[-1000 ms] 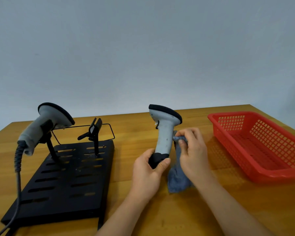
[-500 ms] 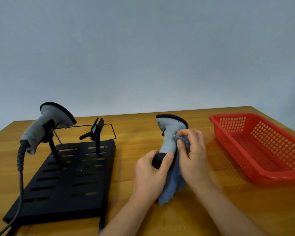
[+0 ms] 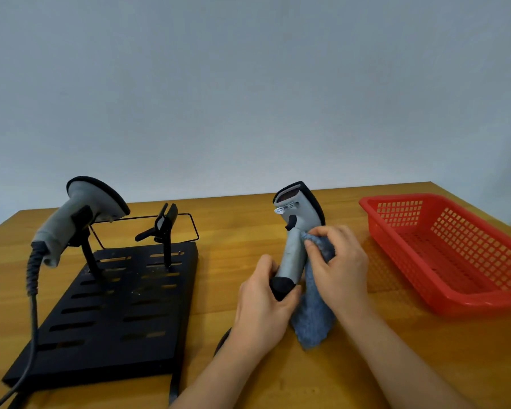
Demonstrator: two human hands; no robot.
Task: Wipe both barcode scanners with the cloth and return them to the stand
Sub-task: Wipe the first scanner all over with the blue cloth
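Note:
A grey barcode scanner [image 3: 296,228] with a black base stands upright above the table's middle, its scan window turned toward me. My left hand [image 3: 263,308] grips its black lower end. My right hand [image 3: 338,264] pinches a blue cloth [image 3: 314,314] against the scanner's handle; the cloth hangs down to the table. A second grey scanner [image 3: 80,214] with a coiled cable sits in the left holder of the black slotted stand [image 3: 115,314]. The stand's right clip holder [image 3: 165,225] holds nothing.
A red mesh basket [image 3: 449,249] sits at the table's right side, near my right hand. The second scanner's cable [image 3: 31,305] runs down the stand's left edge toward the front. A blank wall stands behind the wooden table [image 3: 233,231].
The held scanner has been turned so its window and trigger face me. My right hand with the cloth has slid along the handle. The scanner on the stand has not moved.

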